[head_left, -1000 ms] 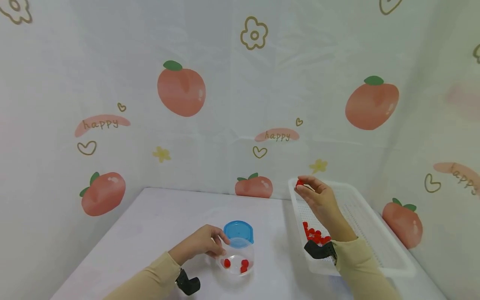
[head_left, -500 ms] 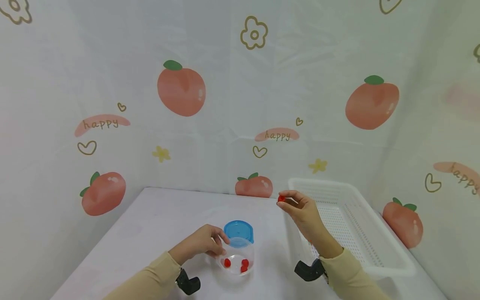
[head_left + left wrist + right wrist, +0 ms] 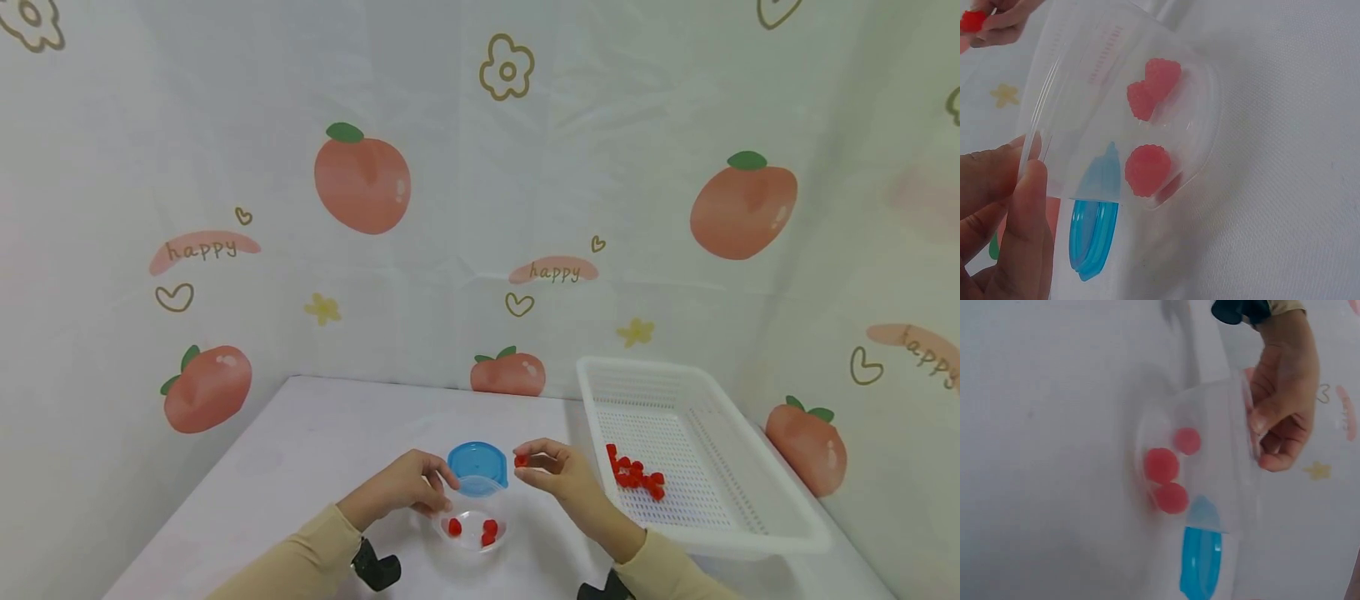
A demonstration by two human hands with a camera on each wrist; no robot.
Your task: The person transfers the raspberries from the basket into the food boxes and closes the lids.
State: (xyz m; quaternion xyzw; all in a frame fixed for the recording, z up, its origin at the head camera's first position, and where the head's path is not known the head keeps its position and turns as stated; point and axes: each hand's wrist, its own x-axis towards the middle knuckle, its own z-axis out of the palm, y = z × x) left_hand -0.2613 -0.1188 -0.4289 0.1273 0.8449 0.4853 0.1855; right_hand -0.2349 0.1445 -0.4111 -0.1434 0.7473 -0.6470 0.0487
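My left hand [image 3: 405, 486] pinches the rim of a clear plastic tub [image 3: 1079, 106] between thumb and fingers. Inside the tub lie three red raspberries [image 3: 1147, 170], two of them touching. My right hand [image 3: 570, 492] holds another raspberry [image 3: 521, 460] at its fingertips, up and to the right of the tub's mouth. That berry also shows at the top left of the left wrist view. Right behind the tub is a blue lid [image 3: 477, 460], lying on the table; in the right wrist view it is partly seen through the tub wall.
A white perforated basket [image 3: 750, 533] stands on the right side of the table, with several raspberries [image 3: 633, 475] gathered near its left wall. The white table [image 3: 337, 425] meets a patterned curtain [image 3: 420, 317] at its back edge.
My right hand has carried its raspberry from over the basket leftward and down, close to the tub. My left hand stays on the tub rim.
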